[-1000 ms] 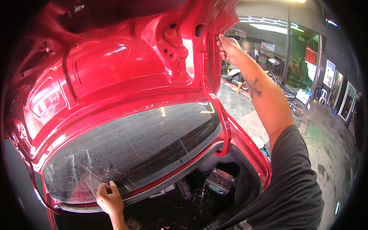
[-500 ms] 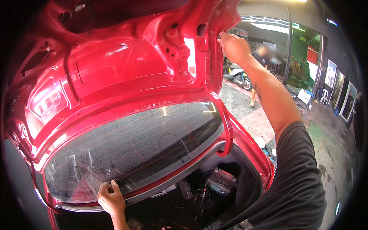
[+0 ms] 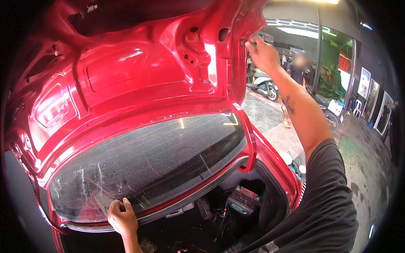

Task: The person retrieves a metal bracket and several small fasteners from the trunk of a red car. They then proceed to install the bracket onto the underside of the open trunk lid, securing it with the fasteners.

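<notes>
The raised red trunk lid (image 3: 135,71) of a car fills the upper left, its inner side facing me. My right hand (image 3: 265,55) is up at the lid's right edge, fingers bent together; anything between the fingertips is too small to make out. Low on the left, my left hand (image 3: 122,217) is closed, with thumb and forefinger together, in front of the lower edge of the rear window (image 3: 160,147). What it holds, if anything, is hidden. Pale streaks mark the glass near this hand.
Below the window the dark trunk opening holds a car battery (image 3: 244,200). A curved red hinge arm (image 3: 249,139) joins lid and body on the right. Beyond stand a person (image 3: 298,69), a parked scooter (image 3: 265,86), another motorbike (image 3: 331,118) and a white stool (image 3: 357,107).
My right hand has shifted slightly right and down along the lid's edge. My left hand stays in place. The person in the background has moved a little to the right.
</notes>
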Demonstrator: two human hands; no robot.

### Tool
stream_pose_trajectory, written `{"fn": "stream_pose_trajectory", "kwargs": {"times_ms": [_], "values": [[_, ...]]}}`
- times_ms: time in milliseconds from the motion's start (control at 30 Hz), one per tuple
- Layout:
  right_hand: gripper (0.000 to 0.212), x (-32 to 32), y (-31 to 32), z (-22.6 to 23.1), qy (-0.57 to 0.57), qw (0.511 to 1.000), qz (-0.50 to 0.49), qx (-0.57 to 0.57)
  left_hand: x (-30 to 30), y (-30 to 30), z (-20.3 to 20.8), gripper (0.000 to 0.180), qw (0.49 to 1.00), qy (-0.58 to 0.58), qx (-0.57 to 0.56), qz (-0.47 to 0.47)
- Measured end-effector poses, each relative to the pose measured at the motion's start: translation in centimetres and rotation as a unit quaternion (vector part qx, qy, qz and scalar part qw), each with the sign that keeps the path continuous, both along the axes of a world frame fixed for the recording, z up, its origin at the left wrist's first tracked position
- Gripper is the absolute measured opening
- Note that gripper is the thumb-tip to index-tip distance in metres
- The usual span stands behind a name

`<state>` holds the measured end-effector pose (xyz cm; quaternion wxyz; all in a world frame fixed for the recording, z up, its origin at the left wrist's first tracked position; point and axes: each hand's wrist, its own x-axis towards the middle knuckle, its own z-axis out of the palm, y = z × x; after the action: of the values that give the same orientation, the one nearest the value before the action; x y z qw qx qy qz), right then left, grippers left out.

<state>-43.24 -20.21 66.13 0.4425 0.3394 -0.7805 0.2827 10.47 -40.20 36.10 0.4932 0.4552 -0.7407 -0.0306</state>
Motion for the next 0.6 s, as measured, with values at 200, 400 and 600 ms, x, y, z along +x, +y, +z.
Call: {"fn": "stream_pose_trajectory", "kwargs": {"times_ms": [200, 400, 600], "values": [[0.03, -0.2, 0.2, 0.1, 0.148, 0.982, -0.06, 0.105, -0.5, -0.4, -0.4, 0.042, 1.0, -0.002, -0.006, -0.003], [0.032, -0.9, -2.2, -0.3, 0.049, 0.998, -0.024, -0.007, -0.3, -0.3, -0.4, 0.039, 1.0, -0.016, 0.024, 0.011], [0.044, -1.6, -2.8, 0.9, -0.372, 0.887, 0.228, -0.151, -0.3, 0.2, 0.1, 0.039, 1.0, -0.016, 0.017, 0.017]]}}
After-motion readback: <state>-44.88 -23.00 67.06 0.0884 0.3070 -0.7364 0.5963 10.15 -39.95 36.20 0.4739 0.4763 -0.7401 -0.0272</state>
